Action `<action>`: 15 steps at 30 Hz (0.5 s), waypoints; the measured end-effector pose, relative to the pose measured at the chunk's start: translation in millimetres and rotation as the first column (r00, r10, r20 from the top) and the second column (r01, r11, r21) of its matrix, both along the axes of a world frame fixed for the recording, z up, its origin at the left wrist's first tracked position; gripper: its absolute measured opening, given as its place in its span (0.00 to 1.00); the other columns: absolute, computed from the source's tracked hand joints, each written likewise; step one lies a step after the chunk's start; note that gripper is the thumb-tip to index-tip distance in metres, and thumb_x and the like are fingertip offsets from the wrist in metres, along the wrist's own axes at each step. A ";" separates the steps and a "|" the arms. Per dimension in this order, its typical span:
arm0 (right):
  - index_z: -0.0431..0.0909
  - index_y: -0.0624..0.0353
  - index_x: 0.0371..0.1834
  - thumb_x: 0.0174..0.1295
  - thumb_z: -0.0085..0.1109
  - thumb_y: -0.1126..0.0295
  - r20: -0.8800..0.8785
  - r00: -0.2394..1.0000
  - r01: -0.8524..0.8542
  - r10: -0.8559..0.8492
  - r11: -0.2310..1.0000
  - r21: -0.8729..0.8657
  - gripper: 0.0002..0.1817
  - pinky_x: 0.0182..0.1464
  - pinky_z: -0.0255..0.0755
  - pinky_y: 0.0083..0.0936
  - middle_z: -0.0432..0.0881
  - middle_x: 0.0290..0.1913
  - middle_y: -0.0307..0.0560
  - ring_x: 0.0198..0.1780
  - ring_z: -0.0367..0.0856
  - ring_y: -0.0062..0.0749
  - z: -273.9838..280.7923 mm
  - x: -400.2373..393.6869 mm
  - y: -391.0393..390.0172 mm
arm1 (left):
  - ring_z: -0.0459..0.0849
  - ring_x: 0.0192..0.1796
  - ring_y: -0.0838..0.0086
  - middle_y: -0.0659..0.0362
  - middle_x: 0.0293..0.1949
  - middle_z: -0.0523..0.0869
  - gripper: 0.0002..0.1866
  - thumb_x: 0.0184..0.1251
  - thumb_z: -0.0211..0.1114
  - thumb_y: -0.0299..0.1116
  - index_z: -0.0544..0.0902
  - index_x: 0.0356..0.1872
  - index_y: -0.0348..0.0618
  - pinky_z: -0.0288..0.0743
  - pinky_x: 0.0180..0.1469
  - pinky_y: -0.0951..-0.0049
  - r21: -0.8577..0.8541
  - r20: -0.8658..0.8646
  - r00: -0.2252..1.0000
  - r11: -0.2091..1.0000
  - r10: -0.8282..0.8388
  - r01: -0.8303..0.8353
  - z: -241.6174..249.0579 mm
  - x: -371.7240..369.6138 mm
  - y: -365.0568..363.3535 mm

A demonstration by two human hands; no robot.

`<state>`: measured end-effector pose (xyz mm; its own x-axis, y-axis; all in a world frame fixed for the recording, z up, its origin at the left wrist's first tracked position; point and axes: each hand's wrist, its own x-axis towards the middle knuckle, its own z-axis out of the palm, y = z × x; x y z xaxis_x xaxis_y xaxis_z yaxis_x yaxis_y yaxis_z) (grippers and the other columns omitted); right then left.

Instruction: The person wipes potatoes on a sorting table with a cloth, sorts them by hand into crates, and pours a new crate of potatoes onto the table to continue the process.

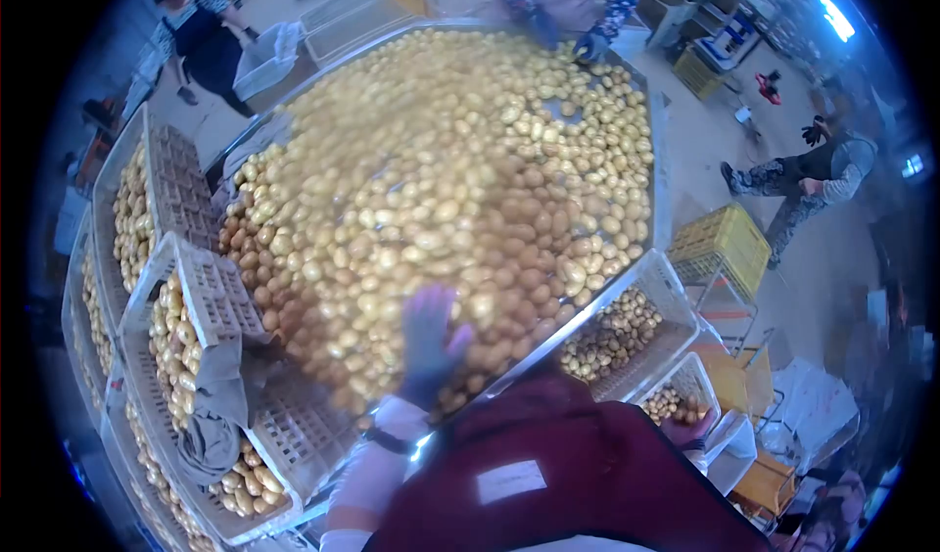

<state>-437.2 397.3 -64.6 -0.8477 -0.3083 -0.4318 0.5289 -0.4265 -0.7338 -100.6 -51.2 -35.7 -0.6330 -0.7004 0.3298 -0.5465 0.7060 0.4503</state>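
Observation:
A wide heap of potatoes (411, 161) covers a metal-edged sorting table (661, 161) in front of me. My left hand (429, 342), in a grey glove with bare-looking fingertips, reaches over the near side of the heap. Its fingers are stretched out and slightly blurred, with potatoes right under and around them. Low on the right, my right hand (689, 429) is at the rim of a small white crate (697, 371) holding small potatoes (671, 403). Most of its fingers are hidden or too dim to make out.
White crates (181, 185) filled with potatoes are stacked at my left, a grey cloth (208, 444) over one. Another crate of small potatoes (617, 332) adjoins the table's right edge. Across the table, a person's gloved hands (590, 47) work. Others stand left and sit right, near a yellow crate (723, 249).

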 end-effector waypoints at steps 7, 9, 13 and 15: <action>0.74 0.66 0.65 0.69 0.59 0.59 -0.506 0.530 0.276 0.680 0.426 0.862 0.27 0.74 0.60 0.48 0.77 0.62 0.63 0.69 0.69 0.60 -52.6 -14.7 -165.4 | 0.69 0.71 0.42 0.44 0.67 0.74 0.32 0.63 0.69 0.42 0.75 0.67 0.42 0.60 0.74 0.42 0.197 0.065 0.995 0.978 -0.079 0.064 10.4 -1.2 -5.0; 0.71 0.63 0.66 0.67 0.59 0.55 -0.686 0.263 0.198 0.679 0.657 0.727 0.30 0.75 0.56 0.50 0.73 0.61 0.64 0.70 0.64 0.63 -6.3 41.1 -296.3 | 0.71 0.69 0.42 0.45 0.65 0.76 0.29 0.63 0.68 0.41 0.76 0.65 0.42 0.62 0.73 0.42 0.285 0.070 0.988 0.952 -0.137 0.112 13.3 -9.1 -5.9; 0.65 0.51 0.76 0.66 0.59 0.59 -0.463 -0.388 0.144 0.797 0.548 0.824 0.34 0.78 0.44 0.59 0.60 0.78 0.54 0.78 0.55 0.61 -23.4 61.1 -422.8 | 0.76 0.64 0.45 0.46 0.60 0.80 0.23 0.66 0.64 0.35 0.79 0.61 0.41 0.67 0.69 0.45 0.184 -0.107 0.994 0.983 0.012 0.008 -13.1 -1.6 -20.7; 0.64 0.48 0.77 0.68 0.56 0.57 -0.287 -0.418 0.230 0.862 0.406 0.885 0.34 0.78 0.41 0.64 0.59 0.79 0.53 0.79 0.54 0.63 -15.8 59.3 -470.1 | 0.78 0.62 0.46 0.47 0.58 0.82 0.20 0.68 0.63 0.33 0.80 0.60 0.41 0.68 0.68 0.47 0.205 0.056 0.991 0.970 0.124 -0.133 -16.7 10.1 -39.3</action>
<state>-378.0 -72.8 -80.3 -0.0962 -0.9869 0.1292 -0.9640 0.0600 -0.2588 -90.5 -90.5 -52.3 -0.5438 -0.8268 0.1438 -0.6480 0.5226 0.5541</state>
